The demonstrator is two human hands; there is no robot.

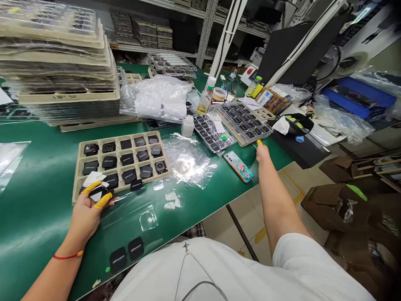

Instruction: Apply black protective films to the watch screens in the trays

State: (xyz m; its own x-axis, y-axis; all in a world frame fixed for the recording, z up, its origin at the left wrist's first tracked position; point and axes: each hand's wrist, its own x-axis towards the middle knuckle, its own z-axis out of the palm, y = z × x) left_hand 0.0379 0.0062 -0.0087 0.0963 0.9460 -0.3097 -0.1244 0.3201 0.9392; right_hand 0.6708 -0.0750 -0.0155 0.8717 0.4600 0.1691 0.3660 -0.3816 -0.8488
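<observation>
My left hand (89, 209), with yellow finger cots on thumb and finger, is closed on a black watch case (99, 193) and a white wipe (94, 179). It is over the front left corner of a beige compartment tray (77, 167) of black square pieces and a few watch cases. My right hand (263, 153) is stretched out to the right, its fingers pinched together beside a stacked clear tray (246, 121) of dark watch parts. Anything in that pinch is too small to make out. A phone in a floral case (238, 166) lies left of this hand.
Tall stacks of trays (62, 75) stand at the left. Behind the beige tray are a plastic bag (159, 98), a white bottle (188, 126) and a glass bottle (205, 98). Two black square pads (118, 260) lie near the front edge. Cardboard boxes (326, 209) stand on the floor.
</observation>
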